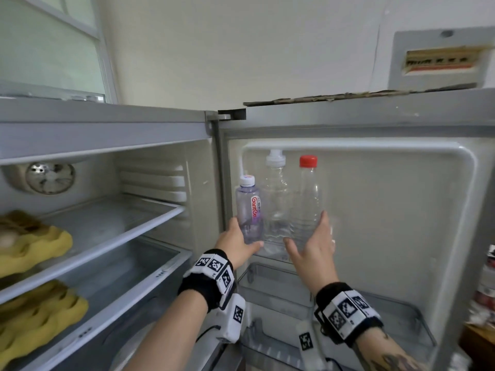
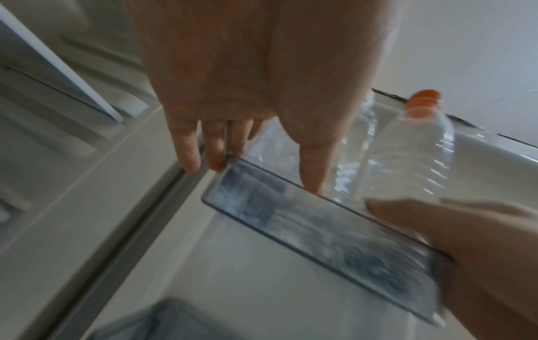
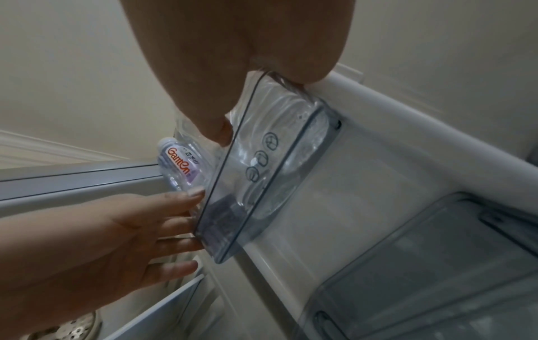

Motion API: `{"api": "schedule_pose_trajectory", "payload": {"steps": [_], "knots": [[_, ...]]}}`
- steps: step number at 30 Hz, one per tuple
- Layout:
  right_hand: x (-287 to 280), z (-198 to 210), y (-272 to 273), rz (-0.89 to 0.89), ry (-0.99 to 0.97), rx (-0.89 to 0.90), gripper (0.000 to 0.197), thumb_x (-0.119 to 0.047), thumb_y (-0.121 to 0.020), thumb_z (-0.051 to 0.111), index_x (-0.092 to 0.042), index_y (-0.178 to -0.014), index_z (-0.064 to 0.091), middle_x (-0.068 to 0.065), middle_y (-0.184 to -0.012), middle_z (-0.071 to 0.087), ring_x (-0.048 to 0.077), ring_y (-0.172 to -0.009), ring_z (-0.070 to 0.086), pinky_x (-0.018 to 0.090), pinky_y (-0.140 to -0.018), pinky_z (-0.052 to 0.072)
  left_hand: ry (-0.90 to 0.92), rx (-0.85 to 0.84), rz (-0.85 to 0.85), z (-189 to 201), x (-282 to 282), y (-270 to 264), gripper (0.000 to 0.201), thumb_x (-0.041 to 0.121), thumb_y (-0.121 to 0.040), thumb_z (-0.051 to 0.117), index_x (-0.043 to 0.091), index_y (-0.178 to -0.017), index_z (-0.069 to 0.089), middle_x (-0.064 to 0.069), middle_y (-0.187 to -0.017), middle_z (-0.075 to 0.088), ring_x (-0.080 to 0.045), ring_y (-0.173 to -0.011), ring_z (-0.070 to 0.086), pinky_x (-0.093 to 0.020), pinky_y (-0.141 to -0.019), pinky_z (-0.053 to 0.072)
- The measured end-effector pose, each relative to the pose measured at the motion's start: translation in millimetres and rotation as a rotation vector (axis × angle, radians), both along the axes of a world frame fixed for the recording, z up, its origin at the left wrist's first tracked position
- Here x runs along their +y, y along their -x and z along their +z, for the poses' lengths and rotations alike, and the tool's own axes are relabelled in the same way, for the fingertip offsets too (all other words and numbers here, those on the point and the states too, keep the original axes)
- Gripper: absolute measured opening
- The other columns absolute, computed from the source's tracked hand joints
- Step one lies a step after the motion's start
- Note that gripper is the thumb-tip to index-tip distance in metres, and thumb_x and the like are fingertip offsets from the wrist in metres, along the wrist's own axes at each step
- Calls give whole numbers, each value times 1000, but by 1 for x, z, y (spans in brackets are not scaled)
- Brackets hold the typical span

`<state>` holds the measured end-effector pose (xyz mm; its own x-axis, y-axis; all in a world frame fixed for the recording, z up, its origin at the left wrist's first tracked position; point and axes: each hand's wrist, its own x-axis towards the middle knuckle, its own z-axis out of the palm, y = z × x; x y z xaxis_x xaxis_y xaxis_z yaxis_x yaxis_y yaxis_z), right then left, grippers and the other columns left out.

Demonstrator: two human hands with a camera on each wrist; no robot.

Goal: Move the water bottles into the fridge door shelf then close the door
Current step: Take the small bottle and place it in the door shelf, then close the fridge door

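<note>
Neither grip is clamped. The left hand [image 1: 235, 242] lays straight fingers against the left end of the door shelf [image 3: 262, 174], beside the small labelled bottle [image 1: 249, 210]. The right hand [image 1: 313, 250] spreads loosely about the red-capped bottle [image 1: 308, 194] at the shelf's front, probably steadying the row. Three bottles stand upright in the shelf, with the white-capped bottle [image 1: 276, 194] in the middle. The fridge door [image 1: 388, 210] is not yet closed.

Upper door shelf [image 3: 232, 207]: occupied across by Ganten bottle [image 1: 249, 210], white-capped bottle [image 1: 277, 199] and red-capped bottle [image 1: 308, 199], side by side. Left hand [image 1: 235, 245] and right hand [image 1: 313, 245] flank the row. Open: door panel [image 1: 401, 210] rightward; lower door shelf [image 1: 388, 309] from above.
</note>
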<state>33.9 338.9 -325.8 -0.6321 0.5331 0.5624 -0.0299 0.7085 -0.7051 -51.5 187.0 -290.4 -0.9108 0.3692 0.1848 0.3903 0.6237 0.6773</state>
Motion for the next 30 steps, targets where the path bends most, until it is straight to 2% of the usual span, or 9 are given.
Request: {"api": "schedule_pose_trajectory", "payload": {"steps": [3, 4, 8, 11, 17, 21, 24, 26, 30], "knots": [[-6, 0, -2, -5, 29, -5, 98, -23, -86, 68, 2, -153, 0, 19, -160, 14, 29, -148, 14, 35, -120, 9, 8, 0, 21, -9, 0, -22, 93, 37, -86, 68, 9, -155, 11, -14, -158, 35, -33, -140, 42, -39, -112, 38], [-9, 0, -3, -19, 32, -8, 97, -23, -86, 67, 4, -152, 1, 21, -159, 15, 30, -148, 15, 33, -119, 9, -8, 7, 28, -11, -2, -30, 90, 35, -87, 67, 10, -155, 13, -14, -158, 33, -33, -141, 41, -39, -112, 37], [-30, -6, -10, -55, 33, -32, 99, -17, -83, 68, 7, -151, 1, 24, -157, 15, 35, -146, 14, 33, -118, 6, -74, 23, 2, -18, -16, -53, 72, 27, -87, 66, 13, -148, 31, -14, -146, 44, -30, -134, 47, -32, -107, 37], [-43, -13, -15, -36, 49, -31, 103, -14, -79, 68, 4, -152, -3, 23, -158, 10, 33, -148, 8, 32, -119, 3, -39, 10, -18, -19, -29, -66, 70, 31, -89, 65, 10, -147, 33, -13, -149, 42, -29, -138, 43, -33, -111, 35], [-68, -8, -38, 85, 68, -153, 104, -15, -83, 66, 0, -152, -10, 16, -162, -4, 27, -150, -1, 23, -115, 0, -37, -4, -37, -22, -55, -91, 61, 33, -89, 64, 10, -140, 40, -13, -145, 48, -30, -133, 49, -35, -105, 39], [-91, -6, -76, 196, 46, -126, 98, -13, -82, 67, -6, -154, -1, 14, -159, 8, 22, -148, 11, 20, -114, 8, -31, -12, -60, -28, -71, -111, 64, 35, -90, 65, 11, -143, 39, -10, -149, 48, -27, -135, 49, -35, -107, 39], [-104, -16, -127, 253, 10, -84, 90, -18, -85, 68, -15, -153, 8, 3, -154, 20, 16, -144, 25, 34, -119, 22, -19, 21, -101, -32, -86, -133, 64, 38, -90, 63, 17, -145, 37, -7, -151, 45, -25, -137, 47, -37, -110, 39], [-109, -25, -167, 208, -87, 9, 83, -15, -84, 69, -15, -150, 18, -1, -150, 27, 14, -142, 29, 38, -117, 28, -18, 69, -134, -31, -93, -150, 63, 39, -91, 62, 19, -146, 37, -5, -150, 44, -23, -136, 46, -36, -110, 38], [-107, -28, -221, 38, -139, 169, 70, -18, -81, 70, -15, -141, 33, 0, -146, 27, 13, -136, 30, 34, -113, 27, -39, 130, -202, -25, -90, -188, 63, 37, -92, 61, 21, -146, 35, -2, -151, 40, -19, -138, 42, -27, -108, 33]]}}
